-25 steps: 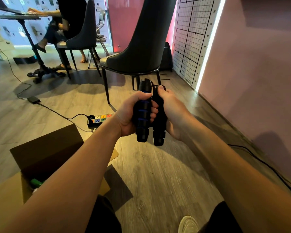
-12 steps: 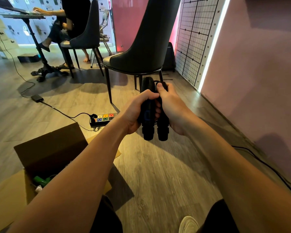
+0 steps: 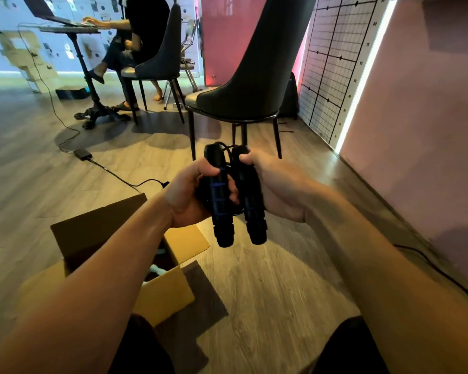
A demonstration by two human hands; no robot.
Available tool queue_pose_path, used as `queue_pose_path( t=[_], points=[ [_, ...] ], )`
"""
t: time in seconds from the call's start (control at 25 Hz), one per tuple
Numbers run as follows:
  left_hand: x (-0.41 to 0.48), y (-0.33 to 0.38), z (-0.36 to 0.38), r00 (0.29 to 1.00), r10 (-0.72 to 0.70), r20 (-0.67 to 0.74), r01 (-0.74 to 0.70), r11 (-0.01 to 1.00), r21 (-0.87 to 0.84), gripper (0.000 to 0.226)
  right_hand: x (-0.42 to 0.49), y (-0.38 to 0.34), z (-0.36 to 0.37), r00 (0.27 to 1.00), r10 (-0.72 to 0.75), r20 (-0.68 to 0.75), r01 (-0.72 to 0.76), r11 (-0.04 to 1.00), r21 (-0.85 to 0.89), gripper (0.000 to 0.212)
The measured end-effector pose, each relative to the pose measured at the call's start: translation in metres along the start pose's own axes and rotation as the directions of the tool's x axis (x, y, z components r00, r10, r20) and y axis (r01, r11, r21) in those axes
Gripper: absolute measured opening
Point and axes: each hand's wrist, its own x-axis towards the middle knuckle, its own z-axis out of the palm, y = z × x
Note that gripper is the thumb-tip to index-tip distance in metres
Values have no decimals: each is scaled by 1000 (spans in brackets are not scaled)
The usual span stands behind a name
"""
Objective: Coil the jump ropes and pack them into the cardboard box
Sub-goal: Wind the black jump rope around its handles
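Observation:
I hold a black jump rope with blue-ringed foam handles upright in front of me. My left hand (image 3: 188,197) grips the left handle (image 3: 222,211); my right hand (image 3: 277,188) grips the right handle (image 3: 253,214). The two handles stand side by side, nearly touching, with a loop of thin black cord (image 3: 227,148) showing between their tops. The open cardboard box (image 3: 97,228) sits on the floor at lower left, under my left forearm, its flaps spread. Something white shows inside it; the rest of its contents is hidden.
A dark chair (image 3: 254,76) stands just beyond my hands. Farther left, a person sits on another chair (image 3: 160,63) at a pedestal table (image 3: 73,29) with a laptop. A black cable (image 3: 114,174) and adapter lie on the wooden floor. A pink wall (image 3: 416,130) runs along the right.
Both hands with the handles have come lower and nearer to me, closer to the box. The power strip on the floor is now hidden behind my left hand.

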Motion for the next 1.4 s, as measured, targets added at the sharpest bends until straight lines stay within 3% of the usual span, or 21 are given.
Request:
queue_pose_path(
  t=[0.16, 0.36, 0.48, 0.64, 0.72, 0.84, 0.96, 1.16, 1.4],
  points=[
    [-20, -3, -26, 980, 15, -199, -4, 998, 58, 44, 27, 9, 24, 1000, 0, -26, -1, 1000, -28, 33],
    [-54, -2, -74, 952, -55, -300, 120, 972, 201, 48, 63, 29, 49, 999, 44, -1, -44, 999, -7, 34],
    [-72, -4, -93, 919, -95, -382, 196, 952, 235, 43, 83, 46, 62, 989, 144, -27, -144, 990, -6, 33],
    [-86, -13, -123, 827, -101, -553, 245, 950, 193, 42, 124, 79, 87, 976, 219, -19, -219, 976, -14, 39],
    [-92, -21, -145, 791, -123, -600, 288, 939, 187, 40, 150, 99, 97, 973, 229, 42, -229, 973, 10, 33],
    [-103, -42, -180, 739, -173, -652, 336, 932, 134, 38, 189, 130, 105, 962, 241, 126, -242, 970, -6, 42],
    [-109, -84, -229, 661, -170, -730, 314, 947, 64, 37, 238, 171, 119, 952, 246, 181, -241, 969, -47, 38],
    [-92, -165, -305, 528, -163, -834, 223, 974, -49, 37, 323, 255, 124, 957, 286, 39, -282, 955, -87, 47],
    [-77, -255, -368, 379, -294, -878, 233, 948, -217, 29, 394, 350, 142, 912, 409, -46, -405, 873, -271, 44]
  ],
)
